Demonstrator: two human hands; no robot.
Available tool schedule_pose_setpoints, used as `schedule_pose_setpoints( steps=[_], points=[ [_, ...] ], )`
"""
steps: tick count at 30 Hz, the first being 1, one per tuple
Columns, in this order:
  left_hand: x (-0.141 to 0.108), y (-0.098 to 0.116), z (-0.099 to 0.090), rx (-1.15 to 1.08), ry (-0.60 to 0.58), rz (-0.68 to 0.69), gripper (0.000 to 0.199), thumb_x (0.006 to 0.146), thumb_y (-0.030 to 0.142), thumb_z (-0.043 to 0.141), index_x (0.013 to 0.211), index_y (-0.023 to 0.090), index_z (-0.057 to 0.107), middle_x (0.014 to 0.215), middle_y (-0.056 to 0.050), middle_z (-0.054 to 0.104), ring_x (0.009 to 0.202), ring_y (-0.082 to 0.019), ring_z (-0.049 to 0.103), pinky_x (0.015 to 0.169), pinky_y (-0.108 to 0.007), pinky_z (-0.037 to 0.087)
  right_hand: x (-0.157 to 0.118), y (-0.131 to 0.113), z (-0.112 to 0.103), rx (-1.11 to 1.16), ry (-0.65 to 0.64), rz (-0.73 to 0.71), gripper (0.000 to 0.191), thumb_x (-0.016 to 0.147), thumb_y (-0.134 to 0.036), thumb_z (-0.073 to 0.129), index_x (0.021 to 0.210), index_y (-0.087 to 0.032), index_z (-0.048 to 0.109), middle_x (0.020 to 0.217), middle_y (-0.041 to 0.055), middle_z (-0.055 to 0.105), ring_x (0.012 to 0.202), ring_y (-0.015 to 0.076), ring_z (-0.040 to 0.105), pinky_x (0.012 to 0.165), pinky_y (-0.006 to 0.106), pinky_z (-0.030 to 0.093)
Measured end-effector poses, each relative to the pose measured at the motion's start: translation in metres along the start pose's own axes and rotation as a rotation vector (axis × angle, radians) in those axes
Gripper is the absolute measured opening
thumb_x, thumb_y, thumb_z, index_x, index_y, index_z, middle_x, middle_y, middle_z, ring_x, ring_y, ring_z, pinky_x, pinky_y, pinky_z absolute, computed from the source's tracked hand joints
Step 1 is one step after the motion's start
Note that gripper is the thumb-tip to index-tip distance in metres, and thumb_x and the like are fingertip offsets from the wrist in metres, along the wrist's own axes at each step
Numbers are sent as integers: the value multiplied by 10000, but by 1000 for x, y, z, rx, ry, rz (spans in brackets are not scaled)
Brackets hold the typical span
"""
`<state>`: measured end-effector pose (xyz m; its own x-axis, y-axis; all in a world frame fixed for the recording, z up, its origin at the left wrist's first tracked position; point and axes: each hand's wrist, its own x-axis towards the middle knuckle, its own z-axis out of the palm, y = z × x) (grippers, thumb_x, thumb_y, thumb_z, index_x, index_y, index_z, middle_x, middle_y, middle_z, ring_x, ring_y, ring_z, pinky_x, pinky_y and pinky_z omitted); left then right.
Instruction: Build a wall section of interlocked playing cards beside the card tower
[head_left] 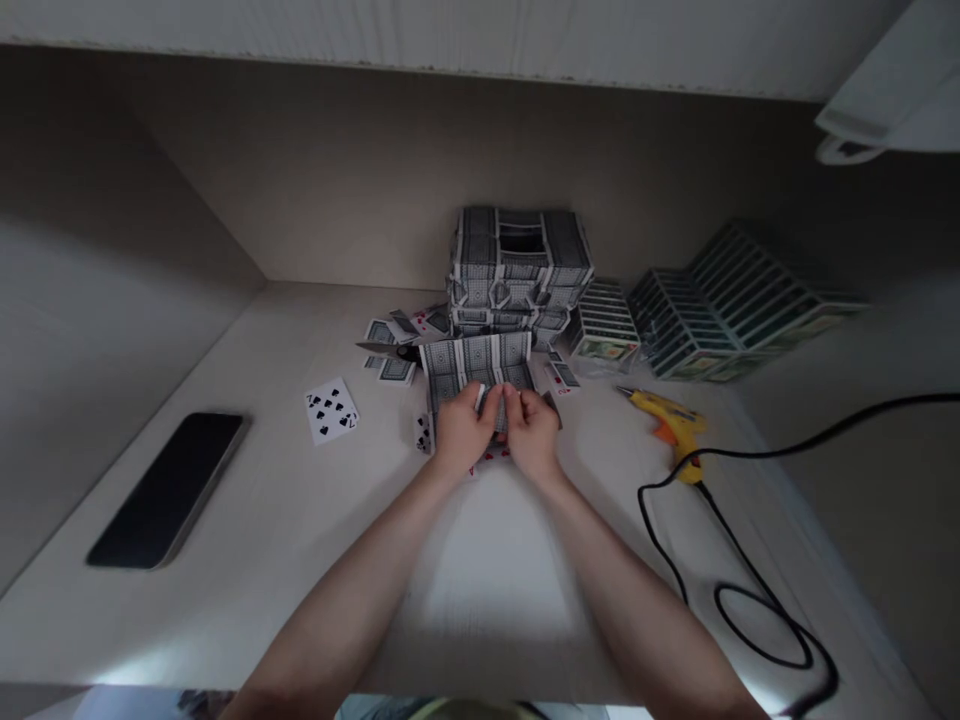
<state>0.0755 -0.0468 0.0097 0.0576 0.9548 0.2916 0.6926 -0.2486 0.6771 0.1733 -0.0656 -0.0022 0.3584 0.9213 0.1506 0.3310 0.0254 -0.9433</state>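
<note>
While hands [463, 432] hold card pc [474, 358], scissors [384, 350] nr, box [474, 240] bhd.

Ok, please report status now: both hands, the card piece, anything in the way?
Left hand and right hand pinching card piece, near side. Scissors close on its left, perhaps in the way; glue gun clear.

A flat black rectangular phone [169, 490] lies at lower left, a white paper playing card [330, 410] to its upper right. At upper centre — behind the folded grey-patterned card panel [480, 362] — stands a boxy grey-patterned card structure [478, 240]. At right, a yellow plastic glue gun [679, 428] lies before seemingly slatted green-and-white stacks [682, 310], dimly visible.
</note>
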Motion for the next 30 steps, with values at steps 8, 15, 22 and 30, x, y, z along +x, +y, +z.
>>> schedule_pose_setpoints(
  steps=[8,15,22,30],
  points=[
    [0,-2,1,52,54,17,325,864,387,413,692,169,583,579,-24,565,514,-124,470,509,-239,239,-3,3,2,-188,-1,-126,325,849,-424,397,688,-189,553,480,-16,488,428,112,410,441,241,259],
    [3,-6,-1,-85,111,-63,351,854,416,427,649,165,562,538,13,500,494,-99,405,506,-221,247,-5,5,7,-21,-111,-88,248,815,-395,462,916,-188,552,514,-48,470,433,107,393,423,222,275],
    [7,-5,0,-348,97,-129,421,873,458,350,599,165,478,499,43,408,495,-88,392,496,-211,275,-4,0,8,237,-138,9,215,823,-405,447,892,-206,489,501,-77,422,408,89,385,390,198,299],
    [13,-7,1,-398,107,-164,419,840,451,412,537,163,435,490,46,381,491,-82,350,478,-220,256,-5,1,9,212,-116,6,216,815,-418,470,869,-209,484,494,-86,412,409,84,382,396,196,296]
  ],
)
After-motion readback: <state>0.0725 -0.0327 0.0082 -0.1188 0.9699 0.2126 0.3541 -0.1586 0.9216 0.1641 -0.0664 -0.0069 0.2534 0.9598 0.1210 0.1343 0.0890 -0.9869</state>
